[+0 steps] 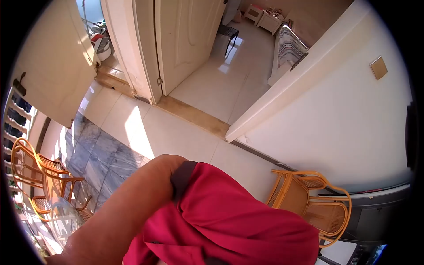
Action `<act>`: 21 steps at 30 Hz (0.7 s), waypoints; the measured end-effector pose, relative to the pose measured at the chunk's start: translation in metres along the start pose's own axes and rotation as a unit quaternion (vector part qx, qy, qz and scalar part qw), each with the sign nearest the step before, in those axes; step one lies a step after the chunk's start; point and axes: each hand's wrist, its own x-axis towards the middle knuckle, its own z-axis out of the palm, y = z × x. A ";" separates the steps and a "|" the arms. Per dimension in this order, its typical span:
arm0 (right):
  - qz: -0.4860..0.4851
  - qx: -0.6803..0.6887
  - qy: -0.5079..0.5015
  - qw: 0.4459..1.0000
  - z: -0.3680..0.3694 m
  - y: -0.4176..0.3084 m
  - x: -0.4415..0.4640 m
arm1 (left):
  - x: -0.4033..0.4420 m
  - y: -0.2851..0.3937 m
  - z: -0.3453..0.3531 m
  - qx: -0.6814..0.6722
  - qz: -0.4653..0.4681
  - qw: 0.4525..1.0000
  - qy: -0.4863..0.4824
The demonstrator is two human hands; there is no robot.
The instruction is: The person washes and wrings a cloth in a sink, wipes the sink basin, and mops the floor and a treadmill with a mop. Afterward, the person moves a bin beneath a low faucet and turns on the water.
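Note:
Neither of my hands shows. A bare arm (119,210) comes out of the dark cuff of a red shirt (238,216) and runs down to the lower left, where the frame cuts it off. Past that arm, on the left, stand rattan chairs (53,176) by a glass-topped table (66,216), partly hidden. To the right of the shirt is another rattan armchair (296,196) against the wall. What either hand holds or touches cannot be seen.
An open door (187,39) leads to a bedroom with a bed (289,48) and a black stool (229,32). Another door (53,62) stands open at left, near a white bucket (103,47). A wooden threshold (194,115) crosses the doorway. Dark furniture (371,216) lines the right side.

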 end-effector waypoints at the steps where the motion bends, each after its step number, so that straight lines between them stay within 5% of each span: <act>1: 0.021 -0.004 -0.011 1.000 -0.019 0.019 -0.004 | 0.011 0.004 0.007 -0.002 -0.018 1.000 -0.006; 12: 0.156 -0.191 -0.087 0.965 -0.176 0.192 -0.059 | 0.132 0.071 0.076 0.018 -0.154 0.986 -0.069; 17: 0.218 -0.223 -0.166 0.935 -0.281 0.279 -0.149 | 0.263 0.212 0.132 -0.048 -0.098 0.989 -0.103; 21: 0.420 -0.391 -0.115 0.811 -0.431 0.279 -0.206 | 0.322 0.384 0.205 -0.011 0.040 0.990 -0.136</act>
